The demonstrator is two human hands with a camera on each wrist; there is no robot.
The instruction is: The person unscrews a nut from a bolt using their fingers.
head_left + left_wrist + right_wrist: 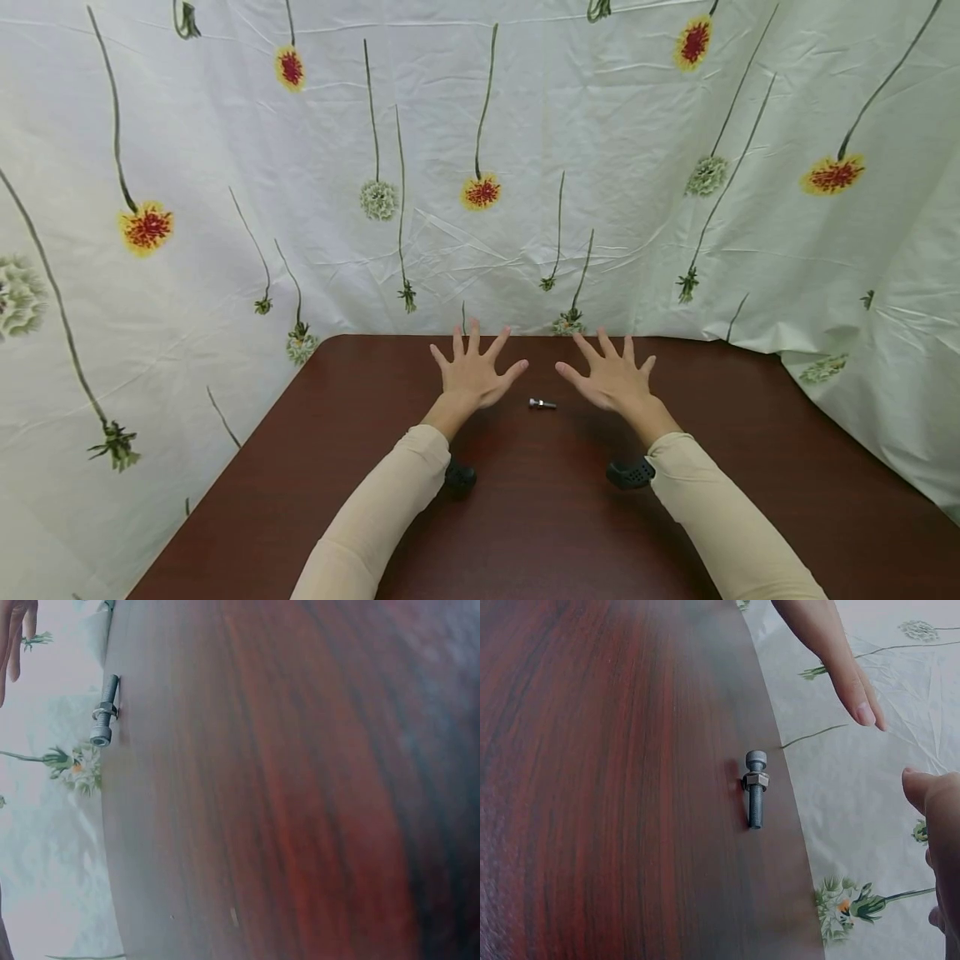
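A small metal bolt (pixel 542 404) with a nut (pixel 756 780) threaded partway along its shank lies on the dark wooden table (pixel 525 533). Its round socket head points left in the head view. To the left of the bolt, my left hand (pixel 472 377) is held over the table with straight, spread fingers and nothing in it. On the other side, my right hand (pixel 613 379) is spread the same way, also holding nothing. Both thumbs point inward toward the bolt. In the left wrist view the same bolt (pixel 105 712) shows its head end nearer the camera.
A white cloth (pixel 337 275) printed with flowers hangs behind the table and along its sides. Dark wrist devices are worn under both wrists, a left one (pixel 460 477) and a right one (pixel 630 474). Cream sleeves cover both forearms.
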